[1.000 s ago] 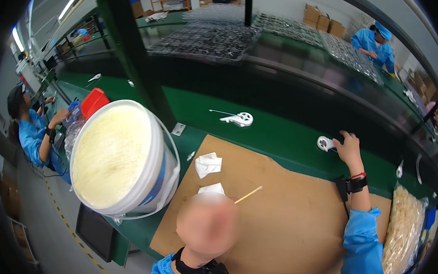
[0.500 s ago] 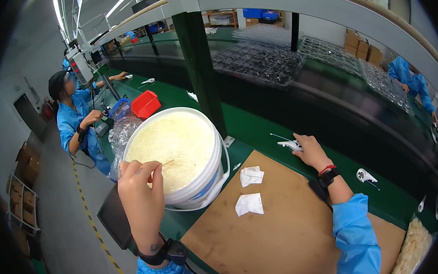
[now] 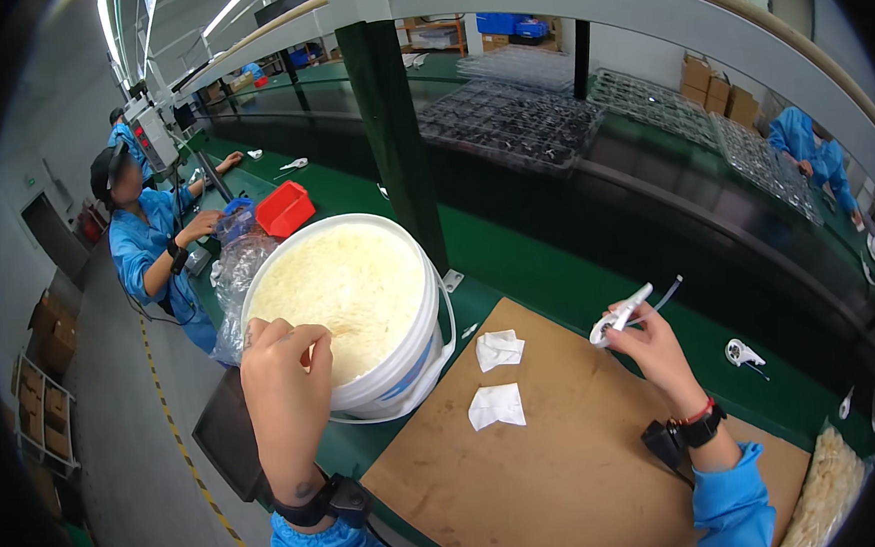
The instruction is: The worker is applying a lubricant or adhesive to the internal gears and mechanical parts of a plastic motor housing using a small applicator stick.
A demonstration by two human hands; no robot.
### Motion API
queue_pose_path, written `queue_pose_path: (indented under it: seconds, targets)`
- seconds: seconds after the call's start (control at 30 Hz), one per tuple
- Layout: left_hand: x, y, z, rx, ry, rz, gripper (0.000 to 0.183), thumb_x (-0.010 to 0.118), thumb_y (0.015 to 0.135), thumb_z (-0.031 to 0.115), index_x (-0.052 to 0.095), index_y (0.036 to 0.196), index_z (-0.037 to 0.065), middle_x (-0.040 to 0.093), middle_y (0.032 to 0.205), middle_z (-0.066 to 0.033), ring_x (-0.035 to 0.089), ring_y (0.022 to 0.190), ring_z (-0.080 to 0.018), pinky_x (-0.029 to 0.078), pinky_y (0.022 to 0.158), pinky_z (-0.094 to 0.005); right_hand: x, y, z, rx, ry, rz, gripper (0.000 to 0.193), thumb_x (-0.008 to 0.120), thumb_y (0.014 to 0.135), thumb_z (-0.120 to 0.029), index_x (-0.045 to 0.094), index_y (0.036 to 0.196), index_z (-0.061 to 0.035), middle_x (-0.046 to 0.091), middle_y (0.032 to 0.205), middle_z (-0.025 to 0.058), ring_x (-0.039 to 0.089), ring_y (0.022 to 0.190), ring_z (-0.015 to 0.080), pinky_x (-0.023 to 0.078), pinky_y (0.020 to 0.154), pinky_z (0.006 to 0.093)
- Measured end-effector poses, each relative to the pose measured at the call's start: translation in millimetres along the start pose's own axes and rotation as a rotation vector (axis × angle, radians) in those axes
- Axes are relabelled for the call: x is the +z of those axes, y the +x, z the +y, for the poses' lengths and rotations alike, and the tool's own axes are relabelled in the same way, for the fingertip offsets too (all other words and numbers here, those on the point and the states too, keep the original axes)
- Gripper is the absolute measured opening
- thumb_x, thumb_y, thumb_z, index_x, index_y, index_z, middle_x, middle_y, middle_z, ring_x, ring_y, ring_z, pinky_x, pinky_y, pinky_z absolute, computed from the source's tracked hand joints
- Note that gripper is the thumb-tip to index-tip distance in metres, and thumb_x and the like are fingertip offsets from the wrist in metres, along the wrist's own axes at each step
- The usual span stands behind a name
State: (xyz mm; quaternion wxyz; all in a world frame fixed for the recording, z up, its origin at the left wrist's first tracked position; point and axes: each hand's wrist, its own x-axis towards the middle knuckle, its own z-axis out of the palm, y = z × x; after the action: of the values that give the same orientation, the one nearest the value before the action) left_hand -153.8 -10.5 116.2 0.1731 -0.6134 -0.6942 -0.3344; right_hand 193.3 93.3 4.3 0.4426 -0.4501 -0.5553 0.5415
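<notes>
My left hand (image 3: 288, 383) is closed in a pinch at the near rim of a white bucket (image 3: 415, 360). A pale yellow, paste-like mass (image 3: 342, 274) fills the bucket almost to the top. A thin wooden stick sits between the left fingertips, its tip barely showing against the paste. My right hand (image 3: 658, 355) is shut on a white plastic part (image 3: 621, 317), raised over the far edge of a brown board (image 3: 569, 456). From that part sticks a thin pale rod or tube. Two folded white wipes (image 3: 496, 407) lie on the board beside the bucket.
Another white part (image 3: 741, 352) lies on the green bench, right of my right hand. A bag of pale pieces (image 3: 824, 490) stands at the near right corner. A green post (image 3: 388, 126) rises behind the bucket. A red bin (image 3: 285, 209) and a co-worker (image 3: 149, 221) are at left.
My right hand has picked up the white part from the green bench and brought it nearer, tilting it upward. My left hand has moved slightly, and the stick shows less.
</notes>
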Motion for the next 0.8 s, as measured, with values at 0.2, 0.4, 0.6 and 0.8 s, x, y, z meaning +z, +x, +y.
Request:
queue_pose_path:
  seconds: [0.2,0.4,0.6,0.8]
  targets:
    - [-7,-1,19,-0.028,-0.213,0.021,0.005,0.066,0.071,-0.001,0.068,0.075,-0.001,0.050,0.059,-0.0096,0.047,0.062,-0.0220,0.037,0.057,-0.0329,-3,-63,-21,-0.066,0.223,0.000,0.045,0.068,0.081,-0.005,0.048,0.120,0.0013,0.055,0.120,0.0136,0.059,0.106,0.0209,0.047,0.092,0.0326]
    - [-5,-13,56,-0.005,-0.548,-0.027,0.005,0.065,0.071,-0.002,0.067,0.075,-0.001,0.051,0.059,-0.0067,0.046,0.060,-0.0173,0.035,0.056,-0.0296,11,-103,-42,-0.180,0.393,0.006,0.057,0.075,0.072,0.002,0.046,0.120,0.0026,0.052,0.125,0.0177,0.055,0.113,0.0234,0.045,0.099,0.0374]
    - [9,-33,103,0.134,-0.955,-0.200,0.005,0.067,0.069,0.001,0.066,0.074,-0.001,0.051,0.060,-0.0056,0.045,0.058,-0.0169,0.034,0.054,-0.0278,11,-123,-53,-0.472,0.180,-0.016,0.061,0.082,0.066,-0.001,0.047,0.116,0.0013,0.053,0.121,0.0201,0.052,0.118,0.0287,0.043,0.099,0.0399]
    - [21,-45,130,0.243,-1.095,-0.252,0.004,0.067,0.068,0.001,0.066,0.072,0.000,0.053,0.058,-0.0042,0.046,0.056,-0.0173,0.035,0.053,-0.0274,14,-129,-60,-0.633,0.099,-0.119,0.056,0.078,0.070,0.000,0.045,0.114,0.0028,0.050,0.121,0.0213,0.052,0.118,0.0342,0.048,0.096,0.0414]
